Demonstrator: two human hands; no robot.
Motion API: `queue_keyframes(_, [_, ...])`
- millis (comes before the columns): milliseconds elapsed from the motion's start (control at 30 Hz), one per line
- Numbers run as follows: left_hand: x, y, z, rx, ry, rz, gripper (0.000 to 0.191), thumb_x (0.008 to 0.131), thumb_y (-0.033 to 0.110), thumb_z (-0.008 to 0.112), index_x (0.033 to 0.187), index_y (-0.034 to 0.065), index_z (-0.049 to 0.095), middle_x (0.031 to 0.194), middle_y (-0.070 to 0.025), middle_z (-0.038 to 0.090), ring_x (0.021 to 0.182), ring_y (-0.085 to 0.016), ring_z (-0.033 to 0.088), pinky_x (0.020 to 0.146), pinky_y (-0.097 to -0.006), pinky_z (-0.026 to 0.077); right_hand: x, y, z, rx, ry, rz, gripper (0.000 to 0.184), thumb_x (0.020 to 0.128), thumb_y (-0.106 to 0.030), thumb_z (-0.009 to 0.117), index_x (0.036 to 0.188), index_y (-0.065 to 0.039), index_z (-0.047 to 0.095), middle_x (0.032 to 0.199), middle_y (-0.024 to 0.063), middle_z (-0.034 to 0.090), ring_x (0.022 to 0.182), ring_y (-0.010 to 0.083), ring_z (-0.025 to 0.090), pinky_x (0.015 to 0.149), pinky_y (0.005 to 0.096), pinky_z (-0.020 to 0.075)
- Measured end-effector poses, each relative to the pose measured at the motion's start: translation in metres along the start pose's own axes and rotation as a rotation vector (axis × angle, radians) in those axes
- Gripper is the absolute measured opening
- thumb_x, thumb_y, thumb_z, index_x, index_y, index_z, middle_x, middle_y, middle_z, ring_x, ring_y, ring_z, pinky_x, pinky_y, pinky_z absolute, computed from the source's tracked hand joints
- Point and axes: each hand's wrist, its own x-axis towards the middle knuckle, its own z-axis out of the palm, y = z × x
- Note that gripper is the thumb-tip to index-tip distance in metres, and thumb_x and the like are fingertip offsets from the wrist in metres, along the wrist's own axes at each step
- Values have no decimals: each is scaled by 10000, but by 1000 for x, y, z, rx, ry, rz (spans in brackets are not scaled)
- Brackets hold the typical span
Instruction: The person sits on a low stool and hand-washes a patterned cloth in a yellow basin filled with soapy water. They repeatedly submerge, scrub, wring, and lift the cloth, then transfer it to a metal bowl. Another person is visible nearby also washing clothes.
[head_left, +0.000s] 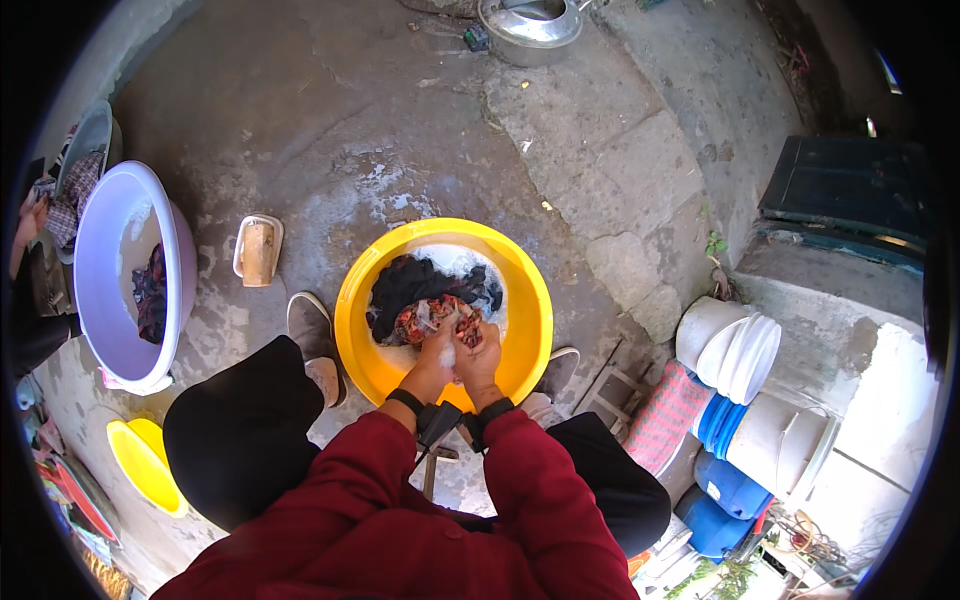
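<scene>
Between my feet stands a yellow plastic basin (534, 315) with soapy water and foam (450, 259) in it. My left hand (435, 361) and my right hand (478, 356) meet over the basin, both closed on a wet red-and-black patterned cloth (429, 315). Suds cling to the cloth and to my fingers. Dark wet fabric (409, 283) lies behind it in the water, against the basin's far left side. How far the patterned cloth continues beneath my hands is hidden.
At left are a lavender tub (176, 247) holding dark patterned cloth, a soap bar (258, 255) on a small dish, and a yellow bowl (142, 457). Another person's hand (31, 217) holds checked fabric. White buckets (720, 345) and blue containers (724, 517) lie at right; a metal pot (532, 45) stands ahead.
</scene>
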Motion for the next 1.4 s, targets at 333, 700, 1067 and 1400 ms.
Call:
queue_keyframes(333, [6, -6, -47, 390, 443, -10, 408, 943, 382, 591, 1248, 111, 584, 1175, -83, 663, 1056, -265, 649, 867, -491, 539, 25, 18, -19, -247, -46, -30, 743, 712, -175, 784, 1368, -104, 443, 1311, 287, 447, 1209, 465, 451, 1014, 475, 399])
queue_keyframes(700, [7, -1, -46, 284, 422, -115, 484, 944, 504, 591, 1219, 106, 596, 1200, -80, 655, 1045, -237, 651, 899, -428, 529, 13, 36, 4, 185, -544, 446, 186, 791, -184, 714, 902, -37, 683, 708, 127, 637, 766, 232, 653, 693, 370, 509])
queue_keyframes(1067, [5, -14, -8, -39, -175, -74, 350, 985, 302, 478, 1228, 83, 603, 1181, -99, 663, 1067, -255, 638, 960, -401, 502, 53, -40, -22, -80, -45, -66, 313, 806, -223, 775, 1058, -97, 641, 938, 125, 683, 848, 294, 673, 736, 371, 532])
queue_keyframes(1400, [-30, 19, 18, -61, -62, -7, 389, 953, 422, 557, 1135, 90, 647, 1087, -97, 687, 952, -262, 660, 917, -395, 518, 2, -55, -34, 207, -189, -145, 366, 777, -137, 787, 1103, -52, 643, 1027, 124, 654, 963, 275, 621, 826, 361, 505])
